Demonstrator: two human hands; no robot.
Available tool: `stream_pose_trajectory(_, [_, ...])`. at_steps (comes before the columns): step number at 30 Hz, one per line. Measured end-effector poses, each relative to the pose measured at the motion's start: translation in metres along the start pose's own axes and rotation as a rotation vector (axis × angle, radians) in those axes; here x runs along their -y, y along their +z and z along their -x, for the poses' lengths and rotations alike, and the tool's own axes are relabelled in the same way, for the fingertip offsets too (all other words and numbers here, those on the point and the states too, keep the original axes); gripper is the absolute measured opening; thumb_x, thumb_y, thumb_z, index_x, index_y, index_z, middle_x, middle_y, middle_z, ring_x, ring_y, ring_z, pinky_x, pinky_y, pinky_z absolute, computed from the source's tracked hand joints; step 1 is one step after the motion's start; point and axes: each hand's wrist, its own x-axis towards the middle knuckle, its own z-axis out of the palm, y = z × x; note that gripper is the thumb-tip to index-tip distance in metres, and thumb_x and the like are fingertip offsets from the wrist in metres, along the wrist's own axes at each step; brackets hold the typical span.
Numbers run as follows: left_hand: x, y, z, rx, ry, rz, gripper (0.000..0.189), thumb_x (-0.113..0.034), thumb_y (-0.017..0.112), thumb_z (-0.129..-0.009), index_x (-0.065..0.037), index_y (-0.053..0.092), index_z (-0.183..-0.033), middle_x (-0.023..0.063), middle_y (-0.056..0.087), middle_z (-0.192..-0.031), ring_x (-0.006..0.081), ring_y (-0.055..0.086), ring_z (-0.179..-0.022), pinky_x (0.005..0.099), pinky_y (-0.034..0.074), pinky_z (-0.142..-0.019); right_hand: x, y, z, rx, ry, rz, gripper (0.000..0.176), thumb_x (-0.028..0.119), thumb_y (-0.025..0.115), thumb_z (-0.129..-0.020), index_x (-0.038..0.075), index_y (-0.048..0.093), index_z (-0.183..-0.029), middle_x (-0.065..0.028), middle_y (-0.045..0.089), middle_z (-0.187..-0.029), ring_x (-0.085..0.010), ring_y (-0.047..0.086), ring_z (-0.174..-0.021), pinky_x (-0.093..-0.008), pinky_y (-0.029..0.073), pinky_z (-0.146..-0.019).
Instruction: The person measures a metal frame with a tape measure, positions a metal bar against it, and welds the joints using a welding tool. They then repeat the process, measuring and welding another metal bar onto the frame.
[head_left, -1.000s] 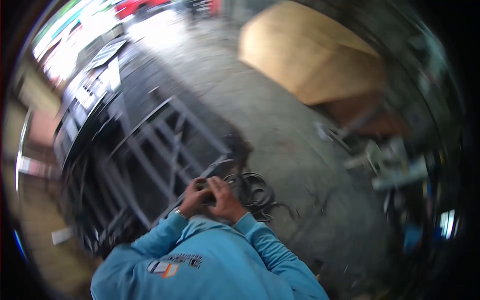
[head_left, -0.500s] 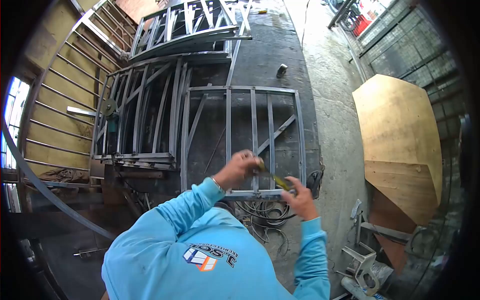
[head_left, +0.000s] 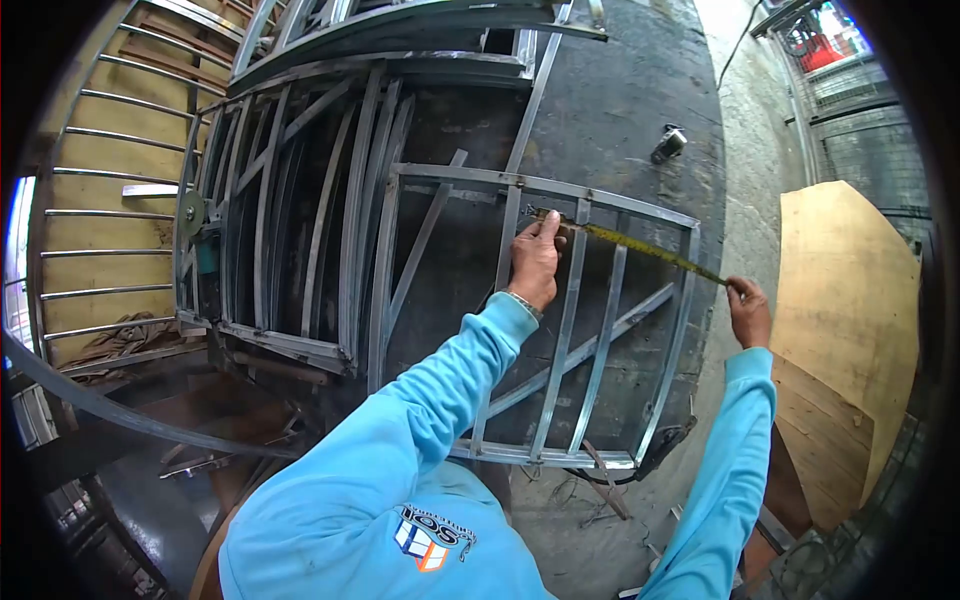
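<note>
A yellow tape measure (head_left: 650,247) is stretched between my two hands, over the upper right part of a metal bar frame (head_left: 568,330). My left hand (head_left: 536,262) is closed on its left end, thumb on top, close to the second upright bar. Past the frame's right side, my right hand (head_left: 750,312) pinches the other end. I cannot make out the tape's case. The frame lies flat on a dark worktable (head_left: 630,110), with several parallel bars and a diagonal brace.
More metal frames (head_left: 300,210) are stacked to the left and at the back. An angle grinder (head_left: 205,240) rests at the stack's left end. A small dark object (head_left: 668,144) lies on the worktable. Plywood sheets (head_left: 850,310) lean at the right, beyond a concrete floor strip.
Both hands have moved up and away from the frame's near edge and spread apart, the right one further rightward. Much more yellow tape now shows between them. The camera view has shifted.
</note>
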Motion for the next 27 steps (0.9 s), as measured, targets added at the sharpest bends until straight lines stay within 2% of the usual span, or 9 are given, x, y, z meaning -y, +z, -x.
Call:
stream_pose_trajectory(1, [0.005, 0.0, -0.005, 0.015, 0.09, -0.029, 0.026, -0.03, 0.068, -0.099, -0.006, 0.071, -0.091, -0.0042, 0.062, -0.078, 0.0074, 0.052, -0.072, 0.0256, 0.041, -0.068, -0.001, 0.004, -0.013, 0.011, -0.034, 0.008, 0.018, 0.02, 0.066, -0.093, 0.011, 0.074, -0.107, -0.0133, 0.07, -0.1, -0.0337, 0.067, -0.089, -0.0412, 0.052, -0.078])
stream_pose_trajectory(5, [0.013, 0.01, -0.009, -0.058, 0.175, -0.029, 0.037, -0.035, 0.06, -0.103, -0.002, 0.068, -0.089, -0.0035, 0.056, -0.078, 0.0074, 0.045, -0.074, 0.0268, 0.038, -0.068, 0.005, 0.013, -0.048, 0.034, -0.052, 0.031, 0.018, 0.019, 0.066, -0.094, 0.009, 0.074, -0.106, -0.0114, 0.069, -0.099, -0.0341, 0.066, -0.091, -0.04, 0.051, -0.079])
stream_pose_trajectory(10, [0.009, 0.015, -0.006, -0.054, 0.26, -0.089, 0.039, -0.035, 0.056, -0.105, -0.003, 0.063, -0.083, -0.0035, 0.051, -0.074, 0.0076, 0.039, -0.072, 0.0279, 0.036, -0.065, 0.002, 0.019, -0.064, 0.031, -0.078, -0.008, 0.017, 0.019, 0.067, -0.094, 0.008, 0.073, -0.104, -0.0097, 0.067, -0.094, -0.0318, 0.065, -0.089, -0.0383, 0.05, -0.076])
stream_pose_trajectory(16, [0.013, 0.007, -0.007, 0.005, 0.355, -0.178, 0.039, -0.034, 0.054, -0.107, -0.004, 0.063, -0.083, -0.005, 0.047, -0.071, 0.0052, 0.035, -0.069, 0.0255, 0.031, -0.061, -0.008, 0.026, -0.052, 0.043, -0.12, -0.143, 0.013, 0.006, 0.069, -0.09, 0.003, 0.072, -0.102, -0.0113, 0.067, -0.093, -0.0259, 0.065, -0.087, -0.0338, 0.05, -0.078])
stream_pose_trajectory(22, [0.014, 0.007, -0.007, 0.015, 0.318, -0.127, 0.039, -0.036, 0.055, -0.106, -0.007, 0.061, -0.081, -0.0073, 0.042, -0.069, 0.0047, 0.031, -0.065, 0.0256, 0.026, -0.058, -0.02, 0.044, -0.049, -0.018, -0.101, -0.281, 0.011, 0.002, 0.069, -0.091, 0.0, 0.071, -0.102, -0.0087, 0.067, -0.095, -0.0204, 0.064, -0.09, -0.0303, 0.05, -0.08])
stream_pose_trajectory(23, [0.015, 0.005, -0.008, 0.014, 0.313, -0.132, 0.039, -0.036, 0.055, -0.106, -0.007, 0.061, -0.081, -0.0073, 0.042, -0.069, 0.0047, 0.031, -0.065, 0.0256, 0.026, -0.058, -0.021, 0.047, -0.049, -0.02, -0.098, -0.291, 0.011, 0.001, 0.068, -0.093, -0.002, 0.07, -0.103, -0.0071, 0.066, -0.096, -0.0173, 0.063, -0.091, -0.0278, 0.049, -0.082])
stream_pose_trajectory(25, [0.017, 0.002, -0.008, 0.053, 0.266, -0.078, 0.03, -0.033, 0.057, -0.105, -0.006, 0.068, -0.1, -0.0013, 0.064, -0.095, 0.0088, 0.053, -0.09, 0.0254, 0.04, -0.085, -0.024, 0.051, -0.049, -0.021, -0.094, -0.303, 0.01, 0.0, 0.066, -0.095, -0.003, 0.07, -0.104, -0.0054, 0.064, -0.098, -0.0142, 0.061, -0.093, -0.0253, 0.048, -0.083])
stream_pose_trajectory(27, [0.02, -0.001, -0.009, 0.059, 0.272, -0.084, 0.029, -0.033, 0.057, -0.105, -0.006, 0.068, -0.102, -0.0008, 0.065, -0.097, 0.009, 0.054, -0.091, 0.0256, 0.041, -0.086, -0.024, 0.053, -0.049, -0.052, -0.109, -0.321, 0.011, 0.0, 0.067, -0.095, -0.002, 0.07, -0.105, -0.0052, 0.064, -0.1, -0.014, 0.061, -0.095, -0.0252, 0.048, -0.084])
